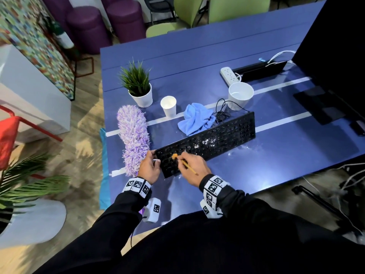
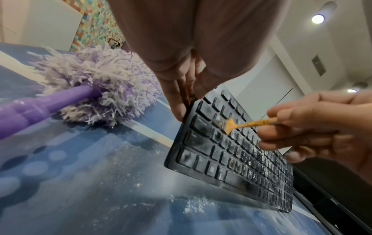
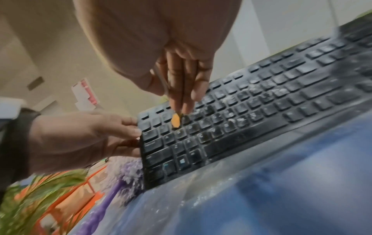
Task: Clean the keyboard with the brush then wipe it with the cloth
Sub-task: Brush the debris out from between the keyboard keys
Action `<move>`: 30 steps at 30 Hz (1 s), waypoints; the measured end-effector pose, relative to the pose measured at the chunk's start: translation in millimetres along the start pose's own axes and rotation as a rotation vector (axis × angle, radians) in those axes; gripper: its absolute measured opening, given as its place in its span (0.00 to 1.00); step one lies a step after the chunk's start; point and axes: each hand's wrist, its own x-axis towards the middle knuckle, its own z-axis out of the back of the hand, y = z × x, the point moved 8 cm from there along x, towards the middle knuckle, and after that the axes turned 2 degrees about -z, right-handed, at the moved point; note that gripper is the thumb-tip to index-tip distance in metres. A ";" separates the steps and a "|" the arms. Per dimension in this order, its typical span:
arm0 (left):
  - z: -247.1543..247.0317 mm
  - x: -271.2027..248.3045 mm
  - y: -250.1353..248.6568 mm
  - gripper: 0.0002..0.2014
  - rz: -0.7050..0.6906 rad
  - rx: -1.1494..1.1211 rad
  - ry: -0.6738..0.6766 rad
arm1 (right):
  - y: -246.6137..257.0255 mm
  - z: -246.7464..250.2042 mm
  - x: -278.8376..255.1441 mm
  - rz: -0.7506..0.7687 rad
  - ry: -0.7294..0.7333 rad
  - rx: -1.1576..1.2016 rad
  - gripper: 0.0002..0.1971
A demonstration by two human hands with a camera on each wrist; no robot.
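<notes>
Blue surface (image 1: 237, 171), white dust scattered on it. Keyboard (image 1: 207, 143) lies diagonal on surface, dusty. Duster (image 1: 134, 135) just left of keyboard. Cloth (image 1: 195, 118) crumpled behind keyboard. Left hand (image 1: 149, 168) holds keyboard's left end, fingers (image 2: 177, 109) against its edge. Right hand (image 1: 194, 169) pinches brush (image 1: 184, 163); bristles on left keys.

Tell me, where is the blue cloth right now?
In the head view the blue cloth lies crumpled on the table, just behind the keyboard, between the two white cups.
</notes>
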 end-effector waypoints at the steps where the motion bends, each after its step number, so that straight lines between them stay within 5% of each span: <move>1: 0.1 -0.4 -1.6 0.17 0.007 -0.002 -0.007 | -7.3 8.0 -0.3 -0.041 -0.052 0.003 0.06; 3: 0.9 0.1 -1.7 0.18 0.017 0.012 -0.018 | -11.1 12.4 0.8 -0.051 -0.073 -0.003 0.06; 7: -0.2 2.4 -0.2 0.18 0.019 0.000 -0.002 | 8.6 -12.9 -2.6 0.056 0.124 0.028 0.07; 12: 2.1 4.1 -1.8 0.19 0.021 0.003 -0.006 | -34.6 25.2 -1.1 -0.167 -0.045 0.088 0.04; 15: 1.7 3.4 -2.9 0.18 0.004 0.013 -0.009 | -43.5 47.0 -4.0 -0.130 -0.155 0.231 0.02; 23: 4.5 6.9 -3.7 0.12 -0.015 0.026 -0.022 | -48.8 40.6 3.0 -0.175 -0.220 0.216 0.09; 27: 3.9 9.0 -1.0 0.14 -0.015 0.024 -0.020 | -23.2 13.2 4.0 -0.044 -0.005 0.129 0.04; 30: 4.3 6.8 -4.6 0.13 -0.019 0.021 -0.020 | -35.0 27.1 5.8 -0.140 -0.125 0.161 0.04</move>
